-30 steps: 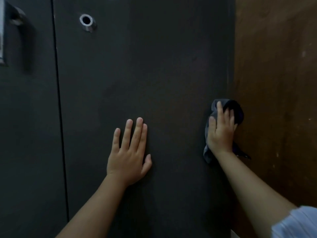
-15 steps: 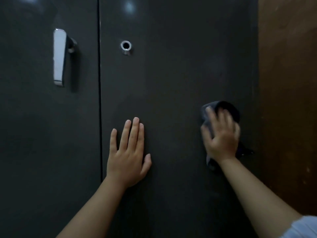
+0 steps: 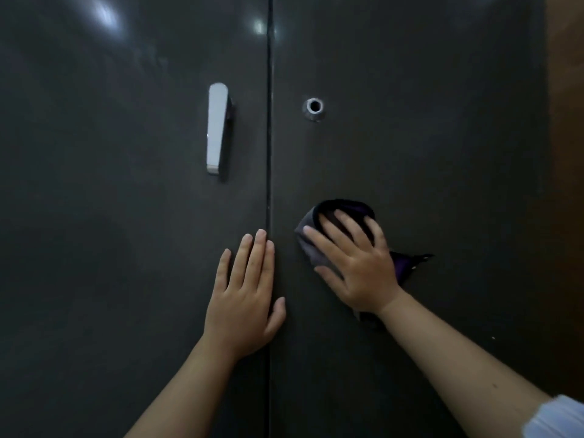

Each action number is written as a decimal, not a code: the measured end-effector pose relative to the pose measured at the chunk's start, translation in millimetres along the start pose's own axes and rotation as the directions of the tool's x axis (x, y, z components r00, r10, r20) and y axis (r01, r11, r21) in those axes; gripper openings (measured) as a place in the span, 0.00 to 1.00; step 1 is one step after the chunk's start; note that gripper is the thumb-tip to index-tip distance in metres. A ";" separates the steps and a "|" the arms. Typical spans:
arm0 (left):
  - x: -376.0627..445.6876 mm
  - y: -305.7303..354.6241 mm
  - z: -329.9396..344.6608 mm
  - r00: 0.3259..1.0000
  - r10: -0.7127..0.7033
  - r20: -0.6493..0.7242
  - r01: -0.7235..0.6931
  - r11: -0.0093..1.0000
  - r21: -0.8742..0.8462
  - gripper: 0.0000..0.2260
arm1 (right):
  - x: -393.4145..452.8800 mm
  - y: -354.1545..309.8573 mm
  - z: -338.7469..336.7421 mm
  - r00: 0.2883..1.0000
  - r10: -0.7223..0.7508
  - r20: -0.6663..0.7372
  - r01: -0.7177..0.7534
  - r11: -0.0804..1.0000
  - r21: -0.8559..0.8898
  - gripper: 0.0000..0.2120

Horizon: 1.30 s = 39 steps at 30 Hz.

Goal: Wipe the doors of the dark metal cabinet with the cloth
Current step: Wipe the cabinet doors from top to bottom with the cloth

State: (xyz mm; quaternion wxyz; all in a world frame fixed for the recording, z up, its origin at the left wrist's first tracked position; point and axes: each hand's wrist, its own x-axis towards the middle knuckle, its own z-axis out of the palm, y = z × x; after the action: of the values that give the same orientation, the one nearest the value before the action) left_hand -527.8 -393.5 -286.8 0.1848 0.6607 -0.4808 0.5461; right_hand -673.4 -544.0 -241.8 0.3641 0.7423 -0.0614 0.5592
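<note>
Cloth: a dark grey and purple cloth lies bunched flat against the right door, just right of the seam, at about 5 o'clock from the round keyhole; a corner of it sticks out at 3 o'clock from the hand.
Right hand: the right hand lies on top of the cloth with fingers spread and nearly straight, pressing it to the door; nothing is curled round it.
Left hand: the left hand rests flat on the cabinet at 9 o'clock from the cloth, fingers straight and close together, holding nothing; it sits over the seam, thumb on the right door.
Doors: the left door and right door are dark, closed and meet at the vertical seam.
Handle: a silvery lever handle hangs upright on the left door, at 12 o'clock from the left hand.
Keyhole: a round metal keyhole sits on the right door, at 3 o'clock from the handle.
Surround: a brown wooden surface borders the cabinet's right edge; a pale sleeve shows at 5 o'clock.
</note>
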 end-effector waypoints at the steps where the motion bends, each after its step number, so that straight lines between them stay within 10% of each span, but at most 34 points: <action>1: -2.5 -6.4 0.2 1.000 -0.005 0.007 0.005 1.000 0.002 0.33 | 2.4 3.2 -0.8 0.999 0.042 -0.013 -0.042 0.999 0.009 0.23; 5: -12.1 -37.5 -2.5 0.999 -0.034 0.028 0.033 0.999 0.034 0.33 | 30.9 -4.0 0.2 0.792 0.607 -0.063 -0.598 0.793 0.116 0.27; 8: -17.9 -60.1 -8.3 0.996 -0.076 0.046 0.074 0.996 0.058 0.34 | 61.6 -23.2 4.0 0.672 0.738 -0.064 -0.723 0.672 0.163 0.26; 15: -30.8 -89.2 -10.6 0.997 -0.044 0.058 0.044 0.999 0.010 0.33 | 88.2 -141.9 23.4 0.993 0.114 -0.010 -0.112 0.988 0.110 0.23; 19: -43.3 -100.6 -9.7 0.996 -0.032 0.079 0.032 0.999 0.003 0.34 | 83.4 -142.6 31.1 0.997 0.051 -0.058 -0.049 0.998 0.038 0.23; 27: -49.0 -114.5 -10.9 0.998 -0.040 0.050 0.039 0.999 0.011 0.36 | 121.1 -137.7 32.6 0.834 0.540 -0.110 -0.541 0.841 0.028 0.25; 39: -89.0 -121.1 -17.6 0.975 -0.200 0.099 0.200 0.980 0.004 0.35 | 56.9 -205.0 43.9 0.995 -0.089 -0.049 0.093 0.992 0.082 0.22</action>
State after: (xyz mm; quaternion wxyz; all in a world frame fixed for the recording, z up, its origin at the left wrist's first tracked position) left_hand -430.8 -284.5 -326.9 0.2168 0.7314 -0.4221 0.4898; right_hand -515.9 -403.6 -293.6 0.3591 0.7462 0.0044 0.5606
